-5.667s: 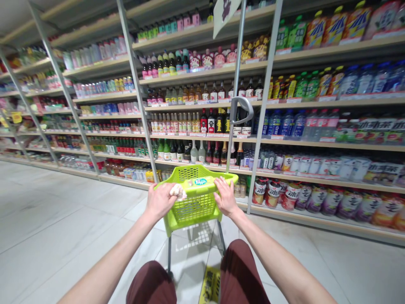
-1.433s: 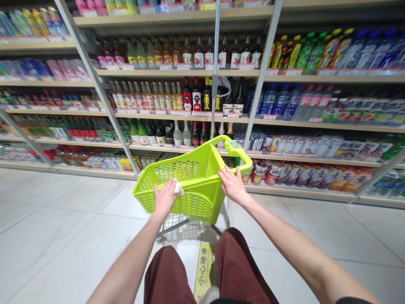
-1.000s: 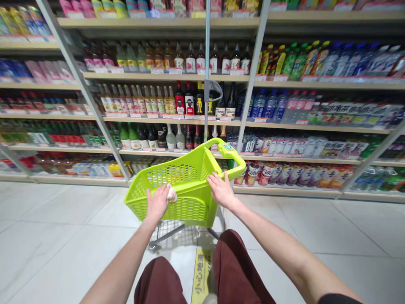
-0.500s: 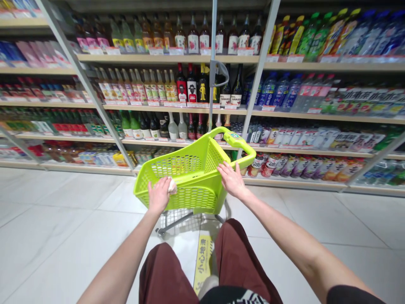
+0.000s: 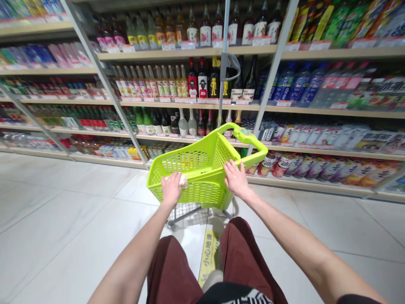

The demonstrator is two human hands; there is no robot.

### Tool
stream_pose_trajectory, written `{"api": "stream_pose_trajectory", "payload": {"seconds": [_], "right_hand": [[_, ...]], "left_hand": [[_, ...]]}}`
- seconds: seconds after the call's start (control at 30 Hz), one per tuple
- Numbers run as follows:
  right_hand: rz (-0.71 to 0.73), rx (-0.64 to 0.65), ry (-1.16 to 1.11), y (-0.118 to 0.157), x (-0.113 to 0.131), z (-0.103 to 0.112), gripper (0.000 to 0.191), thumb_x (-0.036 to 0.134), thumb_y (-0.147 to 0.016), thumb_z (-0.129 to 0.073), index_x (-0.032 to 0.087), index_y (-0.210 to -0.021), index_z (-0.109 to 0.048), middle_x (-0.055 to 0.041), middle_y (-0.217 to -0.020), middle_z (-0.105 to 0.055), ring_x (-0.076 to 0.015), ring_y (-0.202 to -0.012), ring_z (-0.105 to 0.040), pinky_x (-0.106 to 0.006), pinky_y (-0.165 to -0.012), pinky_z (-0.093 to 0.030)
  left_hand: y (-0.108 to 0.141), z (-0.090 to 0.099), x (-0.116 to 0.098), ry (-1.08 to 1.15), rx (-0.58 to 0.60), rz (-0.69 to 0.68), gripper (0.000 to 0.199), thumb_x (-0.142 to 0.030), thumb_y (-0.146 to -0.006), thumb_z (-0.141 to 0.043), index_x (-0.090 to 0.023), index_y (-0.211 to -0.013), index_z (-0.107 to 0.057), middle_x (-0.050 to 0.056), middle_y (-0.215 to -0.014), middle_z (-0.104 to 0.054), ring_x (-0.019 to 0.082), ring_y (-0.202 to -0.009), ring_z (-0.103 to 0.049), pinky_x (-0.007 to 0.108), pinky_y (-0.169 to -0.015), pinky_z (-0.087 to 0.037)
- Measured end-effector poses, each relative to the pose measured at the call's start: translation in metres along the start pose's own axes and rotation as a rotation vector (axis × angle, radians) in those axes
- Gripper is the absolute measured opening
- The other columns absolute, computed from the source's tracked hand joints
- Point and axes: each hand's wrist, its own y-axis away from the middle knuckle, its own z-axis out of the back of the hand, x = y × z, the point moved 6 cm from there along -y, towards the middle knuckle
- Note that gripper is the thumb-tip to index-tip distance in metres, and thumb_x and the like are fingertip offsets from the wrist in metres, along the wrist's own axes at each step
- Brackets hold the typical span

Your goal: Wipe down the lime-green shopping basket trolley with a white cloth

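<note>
A lime-green plastic shopping cart (image 5: 209,192) stands side-on in front of me, with perforated basket walls and a looped handle (image 5: 261,154) at its right end. Held against the near rim, left of its middle, is a crumpled whitish cloth (image 5: 183,181), in the curled fingers of my left hand (image 5: 171,188). Farther right, close to where the handle begins, my right hand (image 5: 236,179) rests on the same rim with its fingers stretched out and nothing in them. Some coloured spots show through the far basket wall; inside, I make out no goods.
Behind the cart runs a long shelf unit (image 5: 190,103) with bottles, cartons and packs. A grey metal post (image 5: 223,67) rises beside the cart. On the tiled floor (image 5: 79,219), a yellow warning strip (image 5: 209,253) lies between my knees.
The view has shifted, so the cart, hands and shelves sit a little farther right. Both hands keep about the same places on the rim.
</note>
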Motion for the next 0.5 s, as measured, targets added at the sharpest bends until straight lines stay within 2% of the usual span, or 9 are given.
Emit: {"api": "stream_pose_trajectory", "payload": {"seconds": [0.1,0.2,0.27,0.33,0.4,0.5], "right_hand": [[0.055,0.015,-0.092,0.000,0.024,-0.003,0.047,0.018,-0.077,-0.045,0.010,-0.123,-0.044,-0.0143,-0.131,-0.041,-0.0271,-0.126,-0.027,-0.054,-0.104,-0.007],[0.058,0.004,-0.298,-0.001,0.052,-0.004,0.044,0.021,-0.081,-0.042,0.013,-0.125,-0.043,-0.0120,-0.130,-0.043,-0.0224,-0.124,-0.033,-0.044,-0.103,-0.022],[-0.054,-0.026,-0.478,-0.004,0.063,-0.003,0.046,0.024,-0.085,-0.038,0.013,-0.129,-0.037,-0.0113,-0.128,-0.046,-0.0184,-0.120,-0.040,-0.035,-0.098,-0.034],[-0.209,-0.049,-0.662,-0.007,0.065,-0.004,0.048,0.028,-0.087,-0.035,0.012,-0.132,-0.030,-0.0110,-0.126,-0.048,-0.0156,-0.114,-0.047,-0.027,-0.092,-0.041],[-0.314,-0.057,-0.830,-0.009,0.064,-0.003,0.050,0.030,-0.088,-0.034,0.009,-0.133,-0.026,-0.0108,-0.124,-0.050,-0.0138,-0.109,-0.051,-0.023,-0.088,-0.043],[-0.364,-0.057,-1.013,-0.011,0.060,0.001,0.050,0.030,-0.089,-0.032,0.003,-0.131,-0.026,-0.0120,-0.123,-0.051,-0.0120,-0.107,-0.053,-0.019,-0.088,-0.043]], "left_hand": [[-0.009,-0.004,-0.045,0.111,-0.010,-0.111,0.049,-0.009,-0.069,-0.039,-0.018,-0.116,-0.049,0.009,-0.126,-0.049,0.024,-0.120,-0.039,0.052,-0.102,-0.021],[-0.014,0.002,-0.075,0.293,-0.080,-0.107,0.051,-0.007,-0.066,-0.039,-0.015,-0.116,-0.049,0.010,-0.125,-0.049,0.022,-0.119,-0.039,0.045,-0.102,-0.028],[-0.015,0.011,-0.091,0.467,-0.144,-0.077,0.051,-0.008,-0.069,-0.038,-0.015,-0.119,-0.046,0.010,-0.126,-0.048,0.020,-0.119,-0.040,0.041,-0.101,-0.032],[-0.015,0.019,-0.104,0.647,-0.181,-0.029,0.048,-0.013,-0.074,-0.037,-0.016,-0.121,-0.043,0.010,-0.126,-0.047,0.019,-0.118,-0.042,0.039,-0.101,-0.034],[-0.015,0.023,-0.114,0.805,-0.161,0.028,0.046,-0.016,-0.077,-0.037,-0.014,-0.123,-0.040,0.012,-0.125,-0.049,0.018,-0.115,-0.045,0.036,-0.098,-0.037],[-0.016,0.022,-0.126,0.963,-0.054,0.104,0.050,-0.015,-0.075,-0.040,-0.009,-0.125,-0.035,0.014,-0.119,-0.053,0.016,-0.105,-0.053,0.030,-0.090,-0.045]]}}
